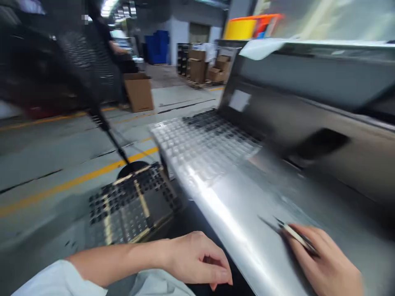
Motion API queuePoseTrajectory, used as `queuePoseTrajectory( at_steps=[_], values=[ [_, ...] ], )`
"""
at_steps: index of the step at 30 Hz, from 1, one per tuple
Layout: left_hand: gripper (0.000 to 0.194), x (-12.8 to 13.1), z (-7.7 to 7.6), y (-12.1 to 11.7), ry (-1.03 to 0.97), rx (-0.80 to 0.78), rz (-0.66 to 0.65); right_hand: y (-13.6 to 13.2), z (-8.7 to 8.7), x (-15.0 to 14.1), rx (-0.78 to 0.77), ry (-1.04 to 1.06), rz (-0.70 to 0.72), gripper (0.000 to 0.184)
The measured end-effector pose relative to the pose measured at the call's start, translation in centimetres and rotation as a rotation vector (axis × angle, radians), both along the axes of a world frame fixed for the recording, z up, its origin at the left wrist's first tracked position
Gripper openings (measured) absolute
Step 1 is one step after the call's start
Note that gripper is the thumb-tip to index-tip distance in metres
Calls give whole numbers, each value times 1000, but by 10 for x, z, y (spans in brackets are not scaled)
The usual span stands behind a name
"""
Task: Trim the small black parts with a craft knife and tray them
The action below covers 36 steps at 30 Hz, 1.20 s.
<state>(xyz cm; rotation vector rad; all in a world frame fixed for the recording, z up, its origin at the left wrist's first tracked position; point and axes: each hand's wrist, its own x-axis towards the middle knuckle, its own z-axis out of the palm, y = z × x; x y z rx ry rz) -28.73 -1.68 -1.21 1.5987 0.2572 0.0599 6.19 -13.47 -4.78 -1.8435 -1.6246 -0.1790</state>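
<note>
The whole view is smeared with motion blur. A metal bench point(247, 213) runs from the near right toward the far middle, and everything here is placed against it. The right hand point(327, 263) rests on the near end of the bench top, its fingers point(311, 238) closed narrowly around a thin tool point(296, 235) that looks like tweezers or a pen; its tip points up the bench. The left hand point(197, 259) hangs just off the near left edge of the bench, fingers loosely curled and holding nothing, a pale sleeve point(58, 281) at the forearm.

Farther up the bench lies a clear tray point(197, 144) of small moulded cells, its far end filled with dark parts. Beside the bench on the left, lower down, sits a dark tray point(132, 205) of small parts with light strips across it. Beyond the bench's far end stand cardboard boxes point(138, 91) on a floor with yellow lines point(77, 181).
</note>
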Motion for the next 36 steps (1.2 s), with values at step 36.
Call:
queuePoseTrajectory(
  at_steps=[36],
  values=[
    [24, 269, 28, 8, -673, 731, 23, -23, 28, -9, 570, 746, -303, 36]
  ],
)
